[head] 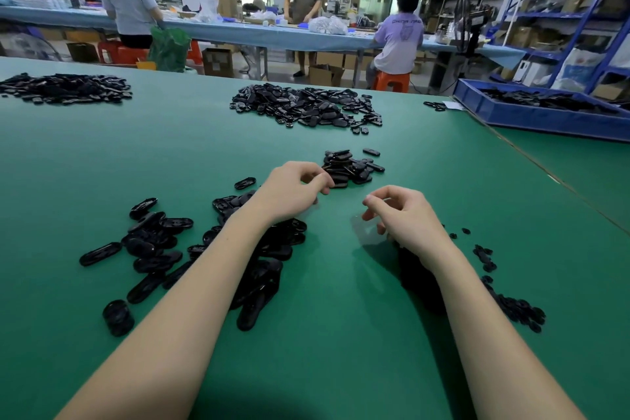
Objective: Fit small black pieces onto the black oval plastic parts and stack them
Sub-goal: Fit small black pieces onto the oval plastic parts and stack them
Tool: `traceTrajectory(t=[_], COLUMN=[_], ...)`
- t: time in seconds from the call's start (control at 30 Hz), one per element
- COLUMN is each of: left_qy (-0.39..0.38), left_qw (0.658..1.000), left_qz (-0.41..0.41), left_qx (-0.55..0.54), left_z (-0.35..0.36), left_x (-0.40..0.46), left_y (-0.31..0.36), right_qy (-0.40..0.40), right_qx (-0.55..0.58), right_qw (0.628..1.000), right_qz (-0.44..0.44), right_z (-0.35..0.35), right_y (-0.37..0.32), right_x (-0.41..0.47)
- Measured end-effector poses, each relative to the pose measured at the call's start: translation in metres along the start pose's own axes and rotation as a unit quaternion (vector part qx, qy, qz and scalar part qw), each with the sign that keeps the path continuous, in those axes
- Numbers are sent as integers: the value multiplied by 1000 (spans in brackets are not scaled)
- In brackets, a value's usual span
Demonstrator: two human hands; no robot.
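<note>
My left hand (296, 190) hovers over the green table (341, 334), fingers curled inward with the tips near the thumb, right at the near edge of a small stack of fitted oval parts (351, 167). I cannot tell whether anything is pinched between those fingertips. My right hand (400, 215) hangs just beside it, a little nearer to me, fingers loosely curled too, thumb and forefinger close together; whether they hold a small piece I cannot tell, nothing shows between them.

Under and left of my left forearm lies a loose spread of black oval plastic parts (150, 249), some overlapping, some lying singly. To the right of my right wrist sits a scatter of small black pieces (518, 310), partly hidden by my arm.

Further away, mid-table, there is a big heap of ovals (306, 107), and another heap (64, 89) at the far left. A blue bin (531, 116) holding more black parts stands at the far right. Beyond the table, 3 people work at a long blue bench (238, 31)
</note>
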State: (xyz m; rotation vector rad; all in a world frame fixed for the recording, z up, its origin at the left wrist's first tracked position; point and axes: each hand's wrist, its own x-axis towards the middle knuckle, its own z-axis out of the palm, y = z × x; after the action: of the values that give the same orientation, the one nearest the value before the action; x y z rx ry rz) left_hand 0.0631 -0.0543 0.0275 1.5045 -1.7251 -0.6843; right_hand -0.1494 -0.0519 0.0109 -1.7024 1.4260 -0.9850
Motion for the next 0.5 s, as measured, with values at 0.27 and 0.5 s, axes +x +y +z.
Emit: traceTrajectory(t=[0.27, 0.5], left_qy=[-120, -158], left_qw=[969, 957], left_qz=[-50, -60], left_qx=[208, 237], left_z=[-22, -14], left_x=[-4, -5], left_y=[-4, 4], right_qy=[-38, -52], right_qx=[-44, -56], right_qw=[998, 997], right_qz=[0, 9], right_z=[-3, -4], right_y=[-2, -4], right_x=[-1, -2])
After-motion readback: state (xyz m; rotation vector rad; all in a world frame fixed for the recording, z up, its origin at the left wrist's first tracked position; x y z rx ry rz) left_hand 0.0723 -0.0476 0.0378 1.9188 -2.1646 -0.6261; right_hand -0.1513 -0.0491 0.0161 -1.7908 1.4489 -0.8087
